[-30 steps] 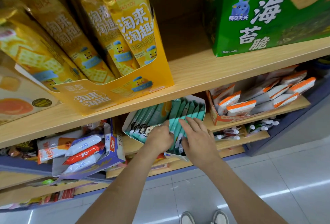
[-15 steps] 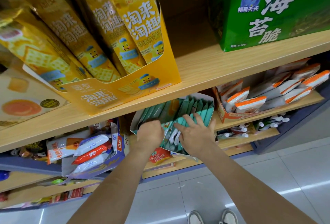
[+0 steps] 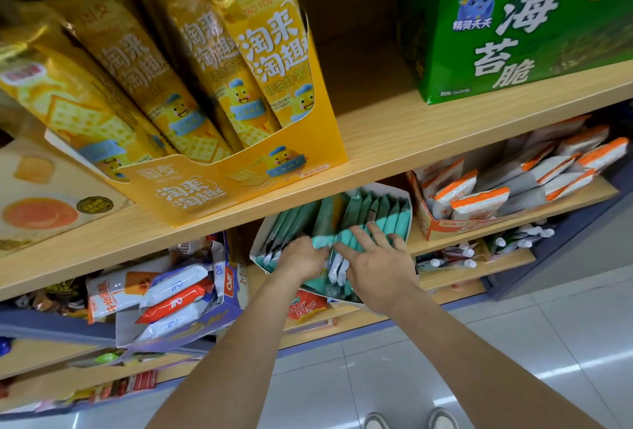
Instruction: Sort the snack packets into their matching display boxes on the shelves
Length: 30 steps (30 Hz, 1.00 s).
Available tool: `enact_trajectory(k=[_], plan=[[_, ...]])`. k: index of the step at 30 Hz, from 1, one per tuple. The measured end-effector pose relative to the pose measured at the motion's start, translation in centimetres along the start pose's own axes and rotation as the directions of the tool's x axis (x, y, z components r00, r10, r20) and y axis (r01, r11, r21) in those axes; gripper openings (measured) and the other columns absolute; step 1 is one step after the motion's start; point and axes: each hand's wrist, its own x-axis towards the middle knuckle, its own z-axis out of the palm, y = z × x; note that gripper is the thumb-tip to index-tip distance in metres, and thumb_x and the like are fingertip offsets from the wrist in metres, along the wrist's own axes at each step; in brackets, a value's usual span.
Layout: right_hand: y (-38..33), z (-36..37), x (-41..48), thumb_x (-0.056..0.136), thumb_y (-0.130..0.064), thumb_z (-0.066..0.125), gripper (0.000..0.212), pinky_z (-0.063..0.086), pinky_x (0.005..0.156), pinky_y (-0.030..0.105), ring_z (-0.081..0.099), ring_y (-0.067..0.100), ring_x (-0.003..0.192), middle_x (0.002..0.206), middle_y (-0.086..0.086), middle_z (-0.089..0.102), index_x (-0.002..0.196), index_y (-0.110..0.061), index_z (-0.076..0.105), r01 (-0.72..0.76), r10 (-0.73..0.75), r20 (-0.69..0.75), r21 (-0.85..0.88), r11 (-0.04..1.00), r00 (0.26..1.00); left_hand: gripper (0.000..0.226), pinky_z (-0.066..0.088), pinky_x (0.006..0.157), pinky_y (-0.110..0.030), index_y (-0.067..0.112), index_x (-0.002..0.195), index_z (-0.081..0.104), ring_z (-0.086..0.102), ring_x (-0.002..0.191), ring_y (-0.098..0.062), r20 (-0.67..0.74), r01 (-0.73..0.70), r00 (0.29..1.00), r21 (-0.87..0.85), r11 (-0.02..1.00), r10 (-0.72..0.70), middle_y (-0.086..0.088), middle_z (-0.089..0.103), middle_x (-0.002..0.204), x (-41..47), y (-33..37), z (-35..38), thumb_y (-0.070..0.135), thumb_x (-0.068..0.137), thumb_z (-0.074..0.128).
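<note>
Two bare forearms reach up from above the grey tiled floor [image 3: 513,343] toward the second shelf. The left hand [image 3: 303,259] has its fingers curled down among the upright teal foil snack packets [image 3: 387,219], apparently gripping a few by their tops, though the fingertips are hidden. The right hand [image 3: 375,269] lies flat with fingers spread, pressing on the row just beside it. Half a second ago the two hands sat further apart. The left has since slid rightward until they nearly touch, so the packets look to be getting squeezed together and straightened. That suggests these teal ones already sit in their matching white cardboard display box [image 3: 410,202], which tilts forward on the shelf, and that this step is tidying rather than carrying. A red packet [image 3: 306,305] lies below the box's front edge, possibly a stray left to sort. Room is tight overhead: the pale wooden shelf board [image 3: 376,168] hangs close above the back of the box, so the hands would have to withdraw forward and down. To the right, orange-and-white packets [image 3: 479,204] sit in a box just beside. Farther up stand a yellow cardboard cracker box [image 3: 239,185] and a green cardboard box [image 3: 513,52], with bare board between them.
</note>
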Motion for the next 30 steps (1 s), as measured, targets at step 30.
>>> enact_trajectory(k=[30], plan=[[-3.1,4.6,-3.0,0.093,-0.008,0.043,0.043,0.056,0.087,0.053,0.065,0.026,0.098,0.114,0.003,0.067,0.133,-0.024,0.048,-0.318,0.624,0.348,0.934,-0.163,0.7,0.054,0.043,0.09,-0.042,0.023,0.139,0.042,0.043,0.116,-0.031,-0.44,-0.087,0.895,-0.001,0.996,0.078,-0.014,0.041,0.13,-7.6,-3.5,0.6,0.05,0.093,0.051]])
